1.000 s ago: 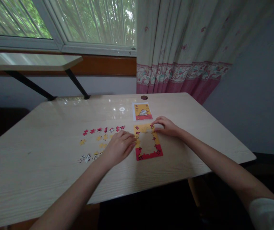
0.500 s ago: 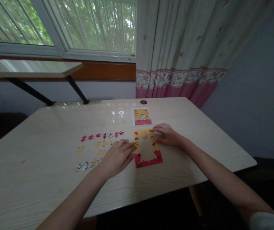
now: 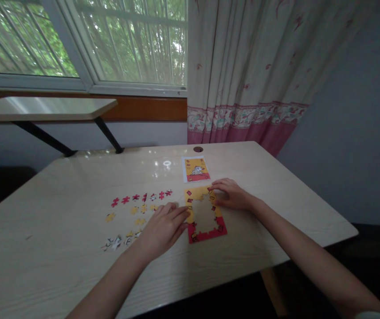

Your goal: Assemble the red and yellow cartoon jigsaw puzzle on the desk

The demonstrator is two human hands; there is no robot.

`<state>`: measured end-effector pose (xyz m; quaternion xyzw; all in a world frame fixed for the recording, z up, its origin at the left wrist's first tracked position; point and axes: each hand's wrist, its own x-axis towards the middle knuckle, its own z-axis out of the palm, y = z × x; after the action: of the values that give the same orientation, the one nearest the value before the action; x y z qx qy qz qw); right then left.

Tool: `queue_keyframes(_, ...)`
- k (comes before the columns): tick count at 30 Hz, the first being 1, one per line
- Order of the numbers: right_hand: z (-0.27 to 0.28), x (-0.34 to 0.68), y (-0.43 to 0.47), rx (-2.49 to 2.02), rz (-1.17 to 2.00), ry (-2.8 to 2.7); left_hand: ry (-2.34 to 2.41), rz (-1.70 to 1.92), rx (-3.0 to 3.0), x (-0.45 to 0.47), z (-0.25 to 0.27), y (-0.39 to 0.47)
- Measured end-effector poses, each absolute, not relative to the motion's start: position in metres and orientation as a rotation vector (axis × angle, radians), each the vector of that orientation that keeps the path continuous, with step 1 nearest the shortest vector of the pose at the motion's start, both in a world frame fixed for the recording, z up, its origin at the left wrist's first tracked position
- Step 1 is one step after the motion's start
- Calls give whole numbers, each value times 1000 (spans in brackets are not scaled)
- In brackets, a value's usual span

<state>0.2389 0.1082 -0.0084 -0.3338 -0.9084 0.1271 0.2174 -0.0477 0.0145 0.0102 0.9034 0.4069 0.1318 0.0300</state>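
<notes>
A jigsaw puzzle border (image 3: 208,235), yellow above and red below, lies on the table with a bare gap in its middle. My left hand (image 3: 165,226) rests flat at its left side, fingers stretched out and fingertips touching the yellow edge. At the upper right edge is my right hand (image 3: 231,194), fingers apart and slightly bent, with the fingertips on the border. Loose red pieces (image 3: 125,200) lie in a row to the left. Below them are yellow pieces (image 3: 110,217) and white patterned pieces (image 3: 114,242), some partly hidden by my left hand.
Beyond the border lies a picture card (image 3: 197,169) showing a white animal on yellow and red. The table (image 3: 60,270) has a round hole (image 3: 198,149) near its back edge. A raised shelf (image 3: 46,108) stands at the back left, and a curtain (image 3: 243,88) hangs behind.
The view has tilted up slightly, so the table and everything on it sits lower in the picture. Both hands stay at the same places on the puzzle border.
</notes>
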Motion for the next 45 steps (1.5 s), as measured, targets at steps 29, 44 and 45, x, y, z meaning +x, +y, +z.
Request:
queue_keyframes(29,-12,241,114,-1033,377,-2584,1430,303,2859,-49,27,5)
queue_keyframes(44,-15,243,115,-980,355,-2581,2163,336,2229,-219,37,-19)
queue_keyframes(45,-15,243,115,-978,356,-2582,2177,347,2225,-219,35,-19)
